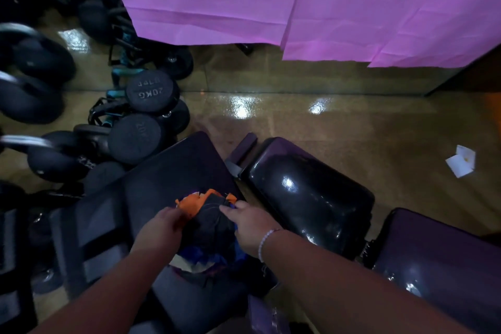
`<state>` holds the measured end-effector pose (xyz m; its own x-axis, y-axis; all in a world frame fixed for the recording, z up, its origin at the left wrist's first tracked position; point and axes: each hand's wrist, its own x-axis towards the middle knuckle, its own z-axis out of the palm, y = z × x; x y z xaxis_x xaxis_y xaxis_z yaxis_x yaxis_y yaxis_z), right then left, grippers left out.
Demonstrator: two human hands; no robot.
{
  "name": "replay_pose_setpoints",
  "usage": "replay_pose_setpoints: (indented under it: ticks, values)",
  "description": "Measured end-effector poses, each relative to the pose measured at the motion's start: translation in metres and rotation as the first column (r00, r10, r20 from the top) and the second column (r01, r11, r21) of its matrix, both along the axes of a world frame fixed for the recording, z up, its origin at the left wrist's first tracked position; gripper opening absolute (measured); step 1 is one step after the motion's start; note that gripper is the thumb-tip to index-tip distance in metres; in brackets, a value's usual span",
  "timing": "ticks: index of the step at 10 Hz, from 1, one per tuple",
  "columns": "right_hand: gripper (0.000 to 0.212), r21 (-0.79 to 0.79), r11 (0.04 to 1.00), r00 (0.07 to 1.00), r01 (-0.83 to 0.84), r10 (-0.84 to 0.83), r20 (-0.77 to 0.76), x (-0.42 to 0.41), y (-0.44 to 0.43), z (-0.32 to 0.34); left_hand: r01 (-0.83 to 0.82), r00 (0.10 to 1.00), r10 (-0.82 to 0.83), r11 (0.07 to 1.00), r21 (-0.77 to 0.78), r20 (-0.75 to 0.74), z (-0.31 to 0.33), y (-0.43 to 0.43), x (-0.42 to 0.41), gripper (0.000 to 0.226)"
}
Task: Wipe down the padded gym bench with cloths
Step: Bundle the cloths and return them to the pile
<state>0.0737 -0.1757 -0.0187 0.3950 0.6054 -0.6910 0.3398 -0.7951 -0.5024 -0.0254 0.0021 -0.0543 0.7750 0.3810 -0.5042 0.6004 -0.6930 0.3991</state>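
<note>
A bundle of cloths (210, 221), dark with orange and blue patches, lies on a dark padded bench pad (173, 171) in the lower middle. My left hand (161, 229) grips the bundle's left side near the orange part. My right hand (249, 225), with a beaded bracelet on the wrist, holds its right edge. Just to the right stands a second, glossy black padded bench (306, 198), with another pad (439, 260) at the lower right.
Black dumbbells (149, 92) marked 20KG crowd the floor at the left, close to the bench pad. A pink sheet (298, 0) hangs across the top. A white scrap of paper (461, 161) lies on the shiny brown floor at the right.
</note>
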Motion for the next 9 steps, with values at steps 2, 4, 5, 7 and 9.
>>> replay_pose_setpoints:
  ticks: [2, 4, 5, 7, 9]
  values:
    - [0.067, -0.081, 0.993, 0.978, -0.091, 0.104, 0.18, -0.01, -0.014, -0.02, -0.138, 0.989, 0.132, 0.984, 0.113, 0.062, -0.013, -0.01, -0.01, 0.032]
    - [0.057, 0.008, 0.968, 0.906, -0.251, 0.232, 0.354, -0.019, -0.007, -0.018, 0.174, 0.94, -0.229, 0.959, 0.222, 0.254, -0.018, -0.038, -0.022, 0.056]
    - [0.059, -0.066, 0.946, 0.888, -0.319, 0.322, 0.328, -0.024, -0.004, -0.021, 0.359, 0.916, -0.387, 0.909, 0.211, 0.109, -0.035, -0.047, -0.032, 0.072]
    - [0.072, -0.14, 0.925, 0.907, -0.352, 0.374, 0.194, -0.012, -0.021, -0.014, 0.377, 0.924, -0.383, 0.906, 0.191, -0.007, -0.024, -0.058, -0.021, 0.082]
    - [0.043, -0.161, 0.982, 0.972, -0.098, 0.13, 0.198, 0.019, -0.076, 0.045, 0.471, 0.88, -0.473, 0.856, 0.215, -0.043, 0.022, -0.078, 0.012, 0.072]
